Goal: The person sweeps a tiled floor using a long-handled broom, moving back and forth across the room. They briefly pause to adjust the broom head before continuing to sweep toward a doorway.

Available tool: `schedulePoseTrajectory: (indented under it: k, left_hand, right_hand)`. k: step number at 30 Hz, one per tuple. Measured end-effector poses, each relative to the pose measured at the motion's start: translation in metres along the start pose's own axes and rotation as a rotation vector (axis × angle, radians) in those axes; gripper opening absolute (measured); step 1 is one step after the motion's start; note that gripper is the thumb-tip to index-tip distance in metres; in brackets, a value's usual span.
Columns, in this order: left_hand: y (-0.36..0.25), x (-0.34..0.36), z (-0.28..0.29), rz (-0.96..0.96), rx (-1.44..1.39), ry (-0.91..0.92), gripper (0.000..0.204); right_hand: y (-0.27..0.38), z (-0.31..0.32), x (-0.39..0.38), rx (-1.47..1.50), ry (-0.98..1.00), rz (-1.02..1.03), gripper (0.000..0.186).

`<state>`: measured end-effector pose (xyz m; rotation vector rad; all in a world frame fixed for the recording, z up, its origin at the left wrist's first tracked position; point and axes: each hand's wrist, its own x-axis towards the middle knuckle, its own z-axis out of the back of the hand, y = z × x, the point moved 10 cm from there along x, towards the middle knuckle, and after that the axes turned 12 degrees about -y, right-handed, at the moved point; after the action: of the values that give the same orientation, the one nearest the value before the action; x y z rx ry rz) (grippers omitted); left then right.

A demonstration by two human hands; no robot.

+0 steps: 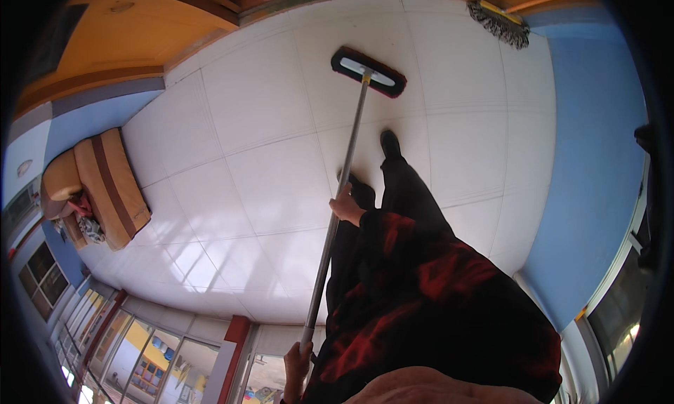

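Note:
A long-handled flat mop [385, 79] rests on the white tiled floor [267, 172] ahead of me. Its wide black head has a red fringe and a pale plate on top, where a yellow joint meets the grey metal pole. Partway along the pole, my right hand [347, 206] is closed around it. My left hand [296, 365] grips the pole near its upper end, close to my body at the lower edge. The pole slants across my legs, and the mop head lies just beyond my dark shoes [390, 144].
A string mop [500, 23] with grey strands lies at the far right, by the orange-brown woodwork. At the left stands a brown padded seat [112, 186] with cloths on it. A blue wall [597, 144] bounds the right side. Glass panes [151, 358] stand at lower left.

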<state>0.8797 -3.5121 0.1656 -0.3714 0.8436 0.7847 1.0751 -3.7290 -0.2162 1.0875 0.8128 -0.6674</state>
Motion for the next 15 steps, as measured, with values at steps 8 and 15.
schedulePoseTrajectory:
  k: [8,15]
  left_hand:
    - [-0.032,-0.003,0.044,-0.02,-0.079,-0.057,0.041]
    - [-0.086,0.004,0.114,-0.326,-0.076,-0.164,0.038]
  right_hand:
    - [-0.05,0.232,0.06,0.228,-0.147,0.04,0.044]
    - [-0.22,0.518,-0.041,0.358,-0.678,-0.155,0.04]
